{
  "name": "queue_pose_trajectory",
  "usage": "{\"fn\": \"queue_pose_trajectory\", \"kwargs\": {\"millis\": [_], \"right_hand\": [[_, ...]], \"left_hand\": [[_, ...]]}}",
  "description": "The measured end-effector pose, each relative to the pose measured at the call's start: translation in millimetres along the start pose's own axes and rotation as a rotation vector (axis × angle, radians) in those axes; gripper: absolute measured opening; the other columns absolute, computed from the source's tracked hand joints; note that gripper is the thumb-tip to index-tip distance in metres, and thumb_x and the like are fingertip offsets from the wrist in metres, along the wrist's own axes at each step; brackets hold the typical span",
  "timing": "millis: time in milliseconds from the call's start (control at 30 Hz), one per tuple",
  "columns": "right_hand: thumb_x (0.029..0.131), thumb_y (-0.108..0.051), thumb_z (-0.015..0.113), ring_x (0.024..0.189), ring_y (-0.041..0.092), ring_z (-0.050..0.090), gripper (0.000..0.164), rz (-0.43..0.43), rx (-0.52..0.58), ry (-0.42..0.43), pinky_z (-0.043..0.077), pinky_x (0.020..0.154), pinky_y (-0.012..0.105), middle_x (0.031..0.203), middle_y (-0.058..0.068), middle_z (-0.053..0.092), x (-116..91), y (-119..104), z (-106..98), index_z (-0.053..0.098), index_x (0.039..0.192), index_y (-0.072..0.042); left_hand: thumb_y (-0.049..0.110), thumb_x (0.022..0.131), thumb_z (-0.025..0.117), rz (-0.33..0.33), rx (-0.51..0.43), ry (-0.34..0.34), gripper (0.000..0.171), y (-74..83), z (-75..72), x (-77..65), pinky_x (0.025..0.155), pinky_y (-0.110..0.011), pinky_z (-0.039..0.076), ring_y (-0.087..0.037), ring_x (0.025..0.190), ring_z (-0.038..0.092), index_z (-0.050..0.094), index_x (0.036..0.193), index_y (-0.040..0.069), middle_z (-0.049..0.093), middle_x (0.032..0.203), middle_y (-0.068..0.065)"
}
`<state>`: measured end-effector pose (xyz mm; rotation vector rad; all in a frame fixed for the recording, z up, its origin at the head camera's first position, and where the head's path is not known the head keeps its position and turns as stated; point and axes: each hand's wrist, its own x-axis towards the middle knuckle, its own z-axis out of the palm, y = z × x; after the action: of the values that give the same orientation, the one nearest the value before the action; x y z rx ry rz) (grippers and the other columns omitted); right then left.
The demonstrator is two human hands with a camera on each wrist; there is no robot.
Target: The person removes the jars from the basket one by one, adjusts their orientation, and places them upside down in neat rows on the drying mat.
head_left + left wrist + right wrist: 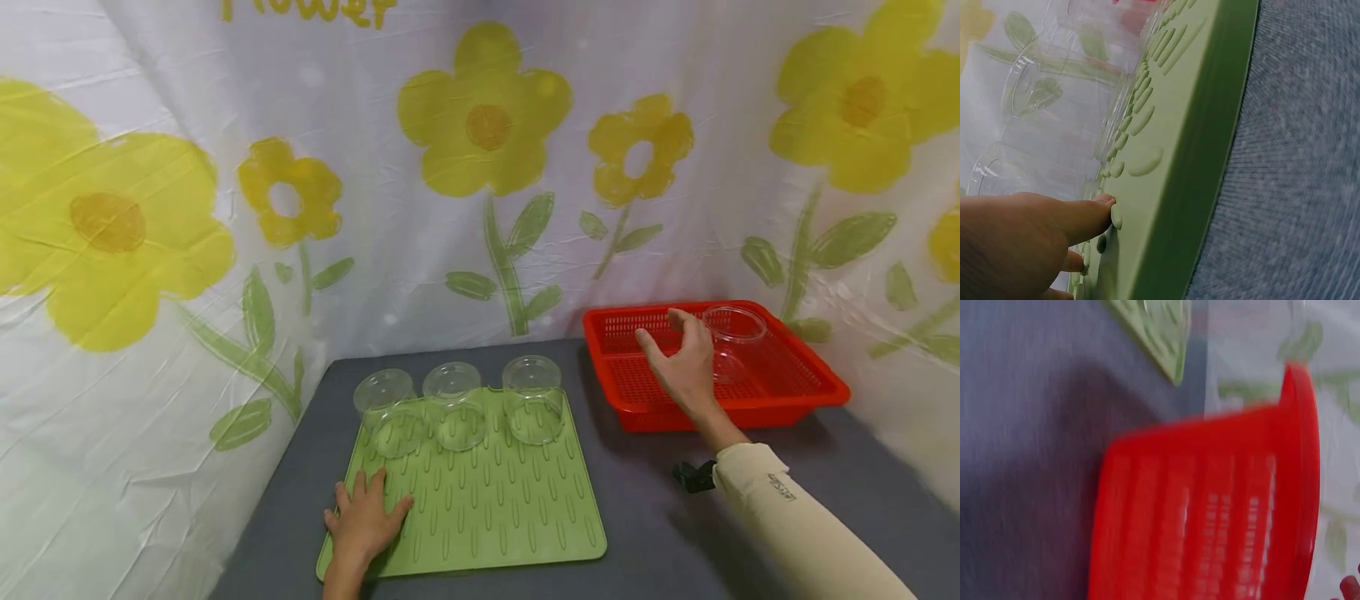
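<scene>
On the green ridged mat (pixel 487 508), three clear plastic cups stand in a row along its far edge: the left cup (pixel 390 417), the middle cup (pixel 455 408) and the right cup (pixel 533 402). They appear to stand mouth down. My left hand (pixel 363 521) rests on the mat's near left part, fingers spread, in front of the left cup. Over the near left side of the red basket (pixel 637 417), my right hand (pixel 686 367) is raised with thumb and fingers apart, holding nothing. Another clear cup (pixel 731 342) stands upright inside the basket, just right of that hand.
A grey tabletop (pixel 637 517) lies under the mat and basket. White sheeting (pixel 390 275) painted with yellow flowers hangs behind and at both sides. The basket is to the right of the mat, with a strip of tabletop between them.
</scene>
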<state>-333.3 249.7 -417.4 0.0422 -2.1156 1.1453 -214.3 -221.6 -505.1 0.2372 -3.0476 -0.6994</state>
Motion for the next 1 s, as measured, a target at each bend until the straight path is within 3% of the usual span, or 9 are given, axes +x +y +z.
{"fn": "queue_pose_trajectory", "kwargs": {"millis": [133,267,467,633,800,1000], "right_hand": [[0.092,-0.03,0.073,0.12,0.047,0.045,0.06,0.042,-0.071,0.071,0.031,0.104,0.059,0.132,0.029,0.055,15.1,15.2,-18.6,0.052,0.135,0.007],[0.094,-0.039,0.067,0.128,0.05,0.041,0.067,0.154,-0.156,0.078,0.026,0.109,0.064,0.136,0.032,0.051,32.5,30.8,-40.9,0.047,0.139,0.007],[0.094,-0.053,0.06,0.138,0.055,0.029,0.09,0.37,-0.263,-0.047,0.019,0.113,0.069,0.148,0.037,0.036,51.8,53.0,-73.4,0.027,0.151,0.009],[0.094,-0.064,0.054,0.136,0.059,0.025,0.105,0.491,-0.323,-0.178,0.025,0.109,0.069,0.148,0.043,0.026,59.1,64.2,-93.5,0.016,0.152,0.015],[0.09,-0.071,0.053,0.126,0.063,0.028,0.115,0.516,-0.375,-0.303,0.034,0.096,0.068,0.141,0.046,0.027,59.8,70.0,-106.3,0.016,0.146,0.022],[0.09,-0.071,0.052,0.116,0.064,0.029,0.117,0.463,-0.415,-0.425,0.033,0.091,0.069,0.133,0.048,0.028,65.5,77.1,-113.5,0.017,0.141,0.028]], "left_hand": [[0.043,0.094,0.069,0.001,0.014,-0.006,0.074,-0.1,-1.7,0.0,0.102,-0.088,0.017,-0.073,0.141,0.013,0.047,0.146,-0.004,0.028,0.154,-0.043],[0.043,0.094,0.069,-0.002,0.018,-0.008,0.074,-0.7,-1.8,-0.7,0.102,-0.088,0.017,-0.073,0.14,0.013,0.047,0.146,-0.004,0.028,0.154,-0.043],[0.043,0.095,0.068,0.001,0.018,-0.006,0.073,-2.6,-1.8,0.4,0.102,-0.089,0.016,-0.072,0.141,0.012,0.047,0.147,-0.003,0.028,0.155,-0.042],[0.045,0.095,0.067,0.004,0.026,-0.008,0.073,-1.3,-0.4,2.4,0.102,-0.088,0.017,-0.071,0.143,0.012,0.047,0.148,-0.001,0.028,0.156,-0.04],[0.045,0.094,0.069,0.002,0.047,0.004,0.073,-1.6,1.8,3.2,0.102,-0.088,0.02,-0.07,0.143,0.014,0.048,0.148,0.0,0.03,0.156,-0.04],[0.044,0.095,0.069,0.002,0.045,0.006,0.072,-1.9,1.4,2.9,0.102,-0.088,0.02,-0.071,0.142,0.014,0.048,0.148,0.0,0.03,0.156,-0.04]]}}
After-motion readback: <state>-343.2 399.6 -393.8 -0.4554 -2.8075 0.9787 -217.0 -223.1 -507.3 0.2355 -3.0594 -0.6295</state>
